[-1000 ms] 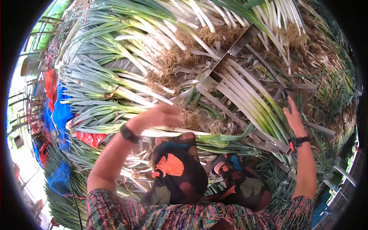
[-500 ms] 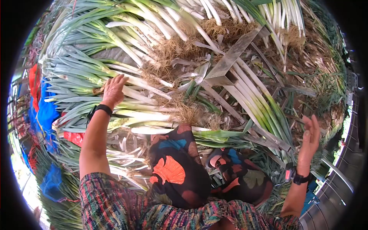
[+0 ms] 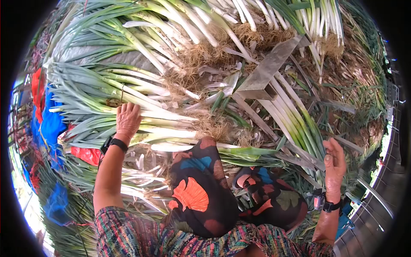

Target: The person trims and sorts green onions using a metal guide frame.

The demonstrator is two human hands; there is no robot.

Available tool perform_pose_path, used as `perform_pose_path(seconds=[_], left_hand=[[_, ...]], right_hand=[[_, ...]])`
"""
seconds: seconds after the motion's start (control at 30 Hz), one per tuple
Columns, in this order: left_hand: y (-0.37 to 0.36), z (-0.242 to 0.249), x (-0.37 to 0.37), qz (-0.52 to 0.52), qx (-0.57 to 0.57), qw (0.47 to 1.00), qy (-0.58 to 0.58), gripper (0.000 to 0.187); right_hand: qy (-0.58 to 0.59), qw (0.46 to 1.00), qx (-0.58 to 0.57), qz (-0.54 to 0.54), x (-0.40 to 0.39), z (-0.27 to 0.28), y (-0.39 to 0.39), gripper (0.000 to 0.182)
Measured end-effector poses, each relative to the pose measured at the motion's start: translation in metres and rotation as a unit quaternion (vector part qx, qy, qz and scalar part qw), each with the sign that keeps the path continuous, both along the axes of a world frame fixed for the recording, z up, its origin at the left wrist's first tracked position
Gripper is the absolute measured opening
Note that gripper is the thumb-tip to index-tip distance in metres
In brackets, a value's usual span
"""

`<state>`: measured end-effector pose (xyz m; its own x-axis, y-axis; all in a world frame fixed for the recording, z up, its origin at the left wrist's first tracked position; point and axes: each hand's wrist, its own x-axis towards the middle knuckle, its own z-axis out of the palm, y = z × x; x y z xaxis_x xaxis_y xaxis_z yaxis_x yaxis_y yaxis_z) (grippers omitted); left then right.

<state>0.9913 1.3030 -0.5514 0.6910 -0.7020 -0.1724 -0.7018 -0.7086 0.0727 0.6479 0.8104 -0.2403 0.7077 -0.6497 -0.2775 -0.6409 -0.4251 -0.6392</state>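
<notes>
Green-and-white leeks [image 3: 167, 112] with bushy roots lie in a row on the ground to my left. My left hand [image 3: 128, 121] is on top of them, its fingers close together and curled down over a pale stalk; the fingertips are partly hidden. On the right, my right hand [image 3: 335, 166] is held up with nothing in it, fingers partly bent and apart from the thumb. It is beside the leafy end of a bundle of leeks [image 3: 286, 113] resting in an angled metal frame [image 3: 269, 68].
More leeks [image 3: 184, 21] with roots lie along the far side. Blue plastic [image 3: 52, 128] and red plastic [image 3: 85, 155] lie at the left. My knees [image 3: 201, 188] are close in front. Metal bars [image 3: 379, 201] run along the right edge, near loose leaf scraps.
My left hand has come down onto the leek stalks, its fingers curling. My right hand has dropped slightly and moved left toward the bundle. The view has shifted a little.
</notes>
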Motion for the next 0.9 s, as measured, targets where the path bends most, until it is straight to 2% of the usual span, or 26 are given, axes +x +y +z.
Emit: perform_pose_path(seconds=[0.1, 0.27, 0.37, 0.43, 0.5, 0.53, 0.63, 0.7, 0.9], left_hand=[[0.002, -0.010, 0.001, -0.025, -0.037, 0.999, 0.021, 0.027], [-0.003, -0.002, 0.014, -0.054, 0.007, 0.995, 0.086, 0.020], [0.002, -0.006, 0.028, -0.076, 0.001, 0.994, 0.081, 0.023], [-0.018, 0.009, 0.045, -0.043, -0.023, 0.995, 0.087, 0.035], [-0.022, -0.011, 0.049, -0.083, -0.086, 0.992, 0.034, 0.036], [-0.016, -0.012, 0.043, -0.078, -0.021, 0.993, 0.082, 0.036], [0.001, -0.009, 0.011, -0.048, 0.047, 0.995, 0.073, 0.037], [0.014, -0.010, -0.004, -0.045, -0.004, 0.999, 0.010, 0.039], [0.021, -0.022, -0.002, -0.051, 0.013, 0.998, 0.042, 0.035]], right_hand=[[-0.009, 1.000, 0.009, 0.006, 0.006, -0.006, 0.007, 0.062], [0.001, 1.000, 0.005, 0.019, 0.001, -0.003, 0.003, 0.060], [-0.023, 0.999, 0.031, -0.009, -0.007, -0.006, -0.001, 0.058], [-0.020, 0.999, 0.037, -0.018, -0.007, -0.009, 0.004, 0.057], [-0.015, 0.999, 0.039, -0.010, -0.004, -0.008, 0.007, 0.056], [-0.013, 0.999, 0.039, 0.002, -0.003, -0.007, 0.008, 0.055], [-0.010, 0.999, 0.041, 0.017, -0.008, -0.002, 0.005, 0.052], [-0.007, 0.999, 0.040, 0.006, -0.010, 0.000, 0.000, 0.051], [0.003, 0.999, 0.046, -0.020, -0.005, -0.014, 0.004, 0.048]])
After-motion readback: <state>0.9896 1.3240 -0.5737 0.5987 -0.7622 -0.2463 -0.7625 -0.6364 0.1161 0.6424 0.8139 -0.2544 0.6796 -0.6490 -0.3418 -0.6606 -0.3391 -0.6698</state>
